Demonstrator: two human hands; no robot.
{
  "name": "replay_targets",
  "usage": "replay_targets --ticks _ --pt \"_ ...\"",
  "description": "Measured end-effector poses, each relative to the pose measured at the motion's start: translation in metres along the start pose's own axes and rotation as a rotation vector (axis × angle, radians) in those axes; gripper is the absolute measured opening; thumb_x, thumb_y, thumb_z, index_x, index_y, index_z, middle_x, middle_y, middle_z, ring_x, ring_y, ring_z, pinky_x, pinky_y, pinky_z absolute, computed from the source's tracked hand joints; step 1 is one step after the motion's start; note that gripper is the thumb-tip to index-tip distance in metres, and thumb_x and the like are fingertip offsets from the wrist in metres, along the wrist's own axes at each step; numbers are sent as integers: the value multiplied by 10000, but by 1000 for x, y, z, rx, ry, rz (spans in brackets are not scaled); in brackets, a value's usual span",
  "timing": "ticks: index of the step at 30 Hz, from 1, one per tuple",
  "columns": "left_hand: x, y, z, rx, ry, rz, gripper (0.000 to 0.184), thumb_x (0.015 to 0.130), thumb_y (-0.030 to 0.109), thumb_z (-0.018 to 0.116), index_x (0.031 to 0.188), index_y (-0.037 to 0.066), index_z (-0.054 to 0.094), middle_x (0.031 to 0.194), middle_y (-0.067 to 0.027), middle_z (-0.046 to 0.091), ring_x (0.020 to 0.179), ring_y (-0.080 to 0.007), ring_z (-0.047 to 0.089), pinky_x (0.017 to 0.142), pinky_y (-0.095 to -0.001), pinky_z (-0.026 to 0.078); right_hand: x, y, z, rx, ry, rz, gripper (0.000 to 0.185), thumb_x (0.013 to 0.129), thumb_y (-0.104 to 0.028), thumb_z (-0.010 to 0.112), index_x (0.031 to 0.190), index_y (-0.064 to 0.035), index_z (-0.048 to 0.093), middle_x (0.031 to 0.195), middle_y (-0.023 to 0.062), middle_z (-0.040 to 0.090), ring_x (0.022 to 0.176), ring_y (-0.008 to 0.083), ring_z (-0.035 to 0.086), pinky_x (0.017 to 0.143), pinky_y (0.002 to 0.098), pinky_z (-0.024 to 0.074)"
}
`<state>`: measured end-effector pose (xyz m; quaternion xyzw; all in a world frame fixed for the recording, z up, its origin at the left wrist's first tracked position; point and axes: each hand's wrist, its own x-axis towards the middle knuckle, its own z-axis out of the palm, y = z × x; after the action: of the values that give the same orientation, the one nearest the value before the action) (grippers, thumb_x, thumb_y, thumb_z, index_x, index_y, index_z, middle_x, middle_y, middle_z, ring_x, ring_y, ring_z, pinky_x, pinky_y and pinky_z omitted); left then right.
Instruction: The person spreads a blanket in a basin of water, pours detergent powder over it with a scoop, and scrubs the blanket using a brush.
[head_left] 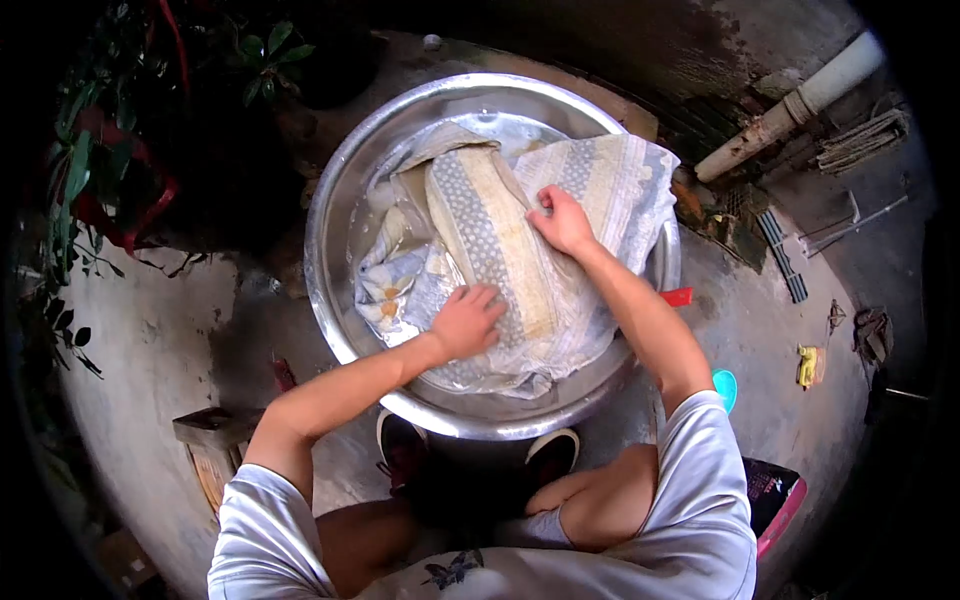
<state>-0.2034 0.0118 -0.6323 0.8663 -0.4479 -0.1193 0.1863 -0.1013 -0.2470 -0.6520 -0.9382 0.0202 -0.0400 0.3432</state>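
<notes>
On the concrete floor (150,320), a wide metal basin (490,430). Inside, bunched leftward and draped over the far right rim, a striped, dotted cloth (488,240). Upon this, nearer the body, the left hand (470,322), fingers loosely curled; farther out, beside a fold, the right hand (562,220), fingers bent. Pinching or merely resting: impossible to tell for either. Near the basin's right side, probably a turquoise cup (725,388).

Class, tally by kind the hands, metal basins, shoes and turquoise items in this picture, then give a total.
Hands: 2
Metal basin: 1
Shoes: 2
Turquoise item: 1
Total: 6
</notes>
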Motion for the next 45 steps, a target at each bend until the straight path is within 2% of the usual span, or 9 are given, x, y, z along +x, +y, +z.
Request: replay_targets --ticks 5,9,17,24,27,32,36,42,45 --pt "50 -59 -25 -163 148 4 238 824 157 616 1037 50 624 1065 -165 623 998 -373 574 896 -443 459 39 5 11 8 -160 237 221 783 -259 695 825 -43 694 838 156 698 792 334 662 745 400 515" --pt "127 -153 -41 -162 401 -25 293 831 108 585 1120 70 617 1157 -154 601 1103 -360 538 965 -448 422 48 35 10 299 -150 405 186 820 -213 625 807 -36 678 768 171 675 703 327 638 704 399 500" --pt "222 -184 -85 16 219 -510 420 784 405 639 1173 248 653 1243 -145 548 1201 -335 490 992 -499 390 31 7 24 -65 -57 359 220 853 -250 559 914 -45 608 836 245 661 822 435 635 746 502 498" --pt "248 -188 -72 111 182 -634 489 767 499 640 1194 262 614 1264 -115 482 1265 -293 380 1010 -538 254 73 -21 18 14 -146 405 354 844 -384 624 813 -31 612 835 200 673 806 369 647 747 422 498" --pt "240 -191 -71 124 85 -615 518 769 504 639 1222 257 593 1300 -112 472 1279 -275 379 1019 -530 261 79 0 25 25 -16 425 294 865 -329 600 870 -36 623 877 217 679 865 394 648 773 472 494" --pt "221 -204 -60 -51 428 -490 496 796 308 618 1275 206 540 1181 -118 600 1209 -313 503 1020 -520 321 69 10 14 -63 -49 450 226 883 -269 595 905 -45 618 901 202 662 872 389 628 770 475 484" --pt "203 -173 -62 -63 459 -360 374 792 174 610 1166 158 598 1158 -124 599 1148 -323 522 989 -464 365 39 -24 7 -211 221 -251 241 817 -122 627 1034 -41 561 1026 158 555 972 341 548 819 446 437" --pt "174 -120 -35 -33 678 -73 249 775 133 613 1021 92 619 971 -119 616 969 -313 563 815 -477 444 -64 -48 -10 -442 89 -404 231 824 -127 601 1039 -46 577 1036 129 568 1046 303 540 861 438 424" --pt "118 -82 -30 -146 431 -65 171 781 127 623 931 58 580 871 -151 585 922 -360 563 777 -477 445 -110 -68 -34 -371 -413 -189 281 824 -147 591 1081 -33 585 1102 142 576 1089 307 542 913 438 425"
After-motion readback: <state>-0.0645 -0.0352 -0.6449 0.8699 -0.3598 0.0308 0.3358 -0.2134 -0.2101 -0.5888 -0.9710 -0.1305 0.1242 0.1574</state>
